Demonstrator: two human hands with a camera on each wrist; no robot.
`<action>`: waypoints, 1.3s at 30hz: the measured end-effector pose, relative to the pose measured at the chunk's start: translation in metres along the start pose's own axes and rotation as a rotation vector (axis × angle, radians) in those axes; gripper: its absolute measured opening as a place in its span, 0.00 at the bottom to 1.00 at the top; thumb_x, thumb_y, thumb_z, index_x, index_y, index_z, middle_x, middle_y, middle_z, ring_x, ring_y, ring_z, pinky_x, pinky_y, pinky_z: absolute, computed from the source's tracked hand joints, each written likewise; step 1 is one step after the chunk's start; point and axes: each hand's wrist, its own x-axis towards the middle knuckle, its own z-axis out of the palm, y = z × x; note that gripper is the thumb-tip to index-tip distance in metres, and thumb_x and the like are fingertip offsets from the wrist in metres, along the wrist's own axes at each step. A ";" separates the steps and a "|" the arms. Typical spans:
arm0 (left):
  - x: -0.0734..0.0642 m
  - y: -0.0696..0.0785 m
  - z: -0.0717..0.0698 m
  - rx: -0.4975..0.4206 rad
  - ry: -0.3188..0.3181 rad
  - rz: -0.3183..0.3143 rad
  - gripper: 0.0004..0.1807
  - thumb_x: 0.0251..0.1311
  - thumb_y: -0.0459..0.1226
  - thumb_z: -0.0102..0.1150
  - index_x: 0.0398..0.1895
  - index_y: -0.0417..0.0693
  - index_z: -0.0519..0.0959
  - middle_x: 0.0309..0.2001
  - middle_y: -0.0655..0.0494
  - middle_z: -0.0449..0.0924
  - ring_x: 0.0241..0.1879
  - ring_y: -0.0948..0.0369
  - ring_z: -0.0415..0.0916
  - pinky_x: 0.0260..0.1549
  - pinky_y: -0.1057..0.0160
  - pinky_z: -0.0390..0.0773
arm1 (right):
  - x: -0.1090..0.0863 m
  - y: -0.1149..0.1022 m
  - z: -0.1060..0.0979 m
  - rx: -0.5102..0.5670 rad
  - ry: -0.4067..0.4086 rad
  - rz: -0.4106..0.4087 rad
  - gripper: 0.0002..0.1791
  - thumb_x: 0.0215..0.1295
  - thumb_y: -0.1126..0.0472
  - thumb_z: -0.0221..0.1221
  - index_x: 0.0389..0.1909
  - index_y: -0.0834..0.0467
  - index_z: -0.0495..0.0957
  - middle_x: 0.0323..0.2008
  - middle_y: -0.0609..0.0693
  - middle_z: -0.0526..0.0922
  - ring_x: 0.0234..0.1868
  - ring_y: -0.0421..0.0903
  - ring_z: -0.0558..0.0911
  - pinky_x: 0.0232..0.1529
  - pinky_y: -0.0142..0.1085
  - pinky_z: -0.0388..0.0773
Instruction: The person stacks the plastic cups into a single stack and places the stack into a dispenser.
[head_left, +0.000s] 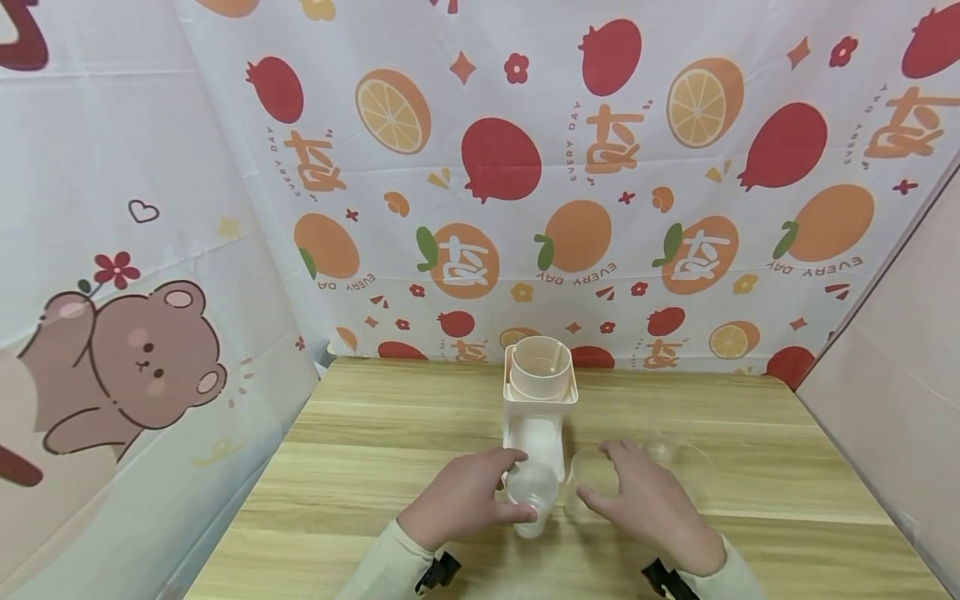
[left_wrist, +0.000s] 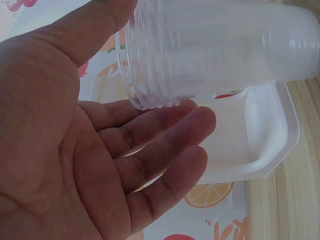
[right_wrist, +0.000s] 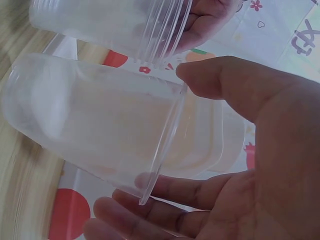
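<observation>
My left hand (head_left: 472, 496) holds a stack of clear plastic cups (head_left: 532, 485) by the rims. In the left wrist view the thumb is above the stacked rims (left_wrist: 150, 55), the fingers below. My right hand (head_left: 648, 500) spans the rim of a clear plastic cup (head_left: 594, 475) close beside the stack. The right wrist view shows this cup (right_wrist: 105, 117) between thumb and fingertips. Whether the cup bottoms touch the table cannot be made out. Just beyond the hands stands a white holder (head_left: 542, 387) with a round tube on top and an open base.
Clear, see-through containers (head_left: 693, 467) stand behind my right hand, their outlines faint. The wooden table (head_left: 375, 467) ends at a fruit-patterned cloth (head_left: 555, 167) at the back. A cloth with a bear (head_left: 157, 358) hangs on the left.
</observation>
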 end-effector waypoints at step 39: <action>0.002 0.002 0.000 0.046 0.024 0.029 0.41 0.52 0.63 0.73 0.63 0.50 0.78 0.47 0.62 0.85 0.39 0.66 0.83 0.37 0.64 0.80 | 0.001 -0.006 -0.009 0.063 0.190 -0.176 0.36 0.56 0.43 0.74 0.64 0.52 0.77 0.53 0.42 0.80 0.45 0.40 0.82 0.37 0.37 0.79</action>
